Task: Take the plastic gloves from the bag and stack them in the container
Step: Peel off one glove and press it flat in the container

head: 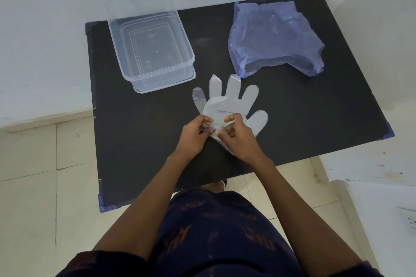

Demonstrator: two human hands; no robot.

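A clear plastic glove (231,102) lies flat on the black table (139,141), fingers spread and pointing away from me. My left hand (194,136) and my right hand (238,139) both pinch its cuff end near the table's middle. At the back left stands a clear rectangular container (135,69), with nothing visible inside. A crumpled purple plastic bag (273,38) lies at the back right, its open mouth facing me; what it holds cannot be made out.
The table stands against a white wall on a tiled floor. A wall socket (408,220) shows at the lower right. Bare black tabletop lies to the left and right of my hands.
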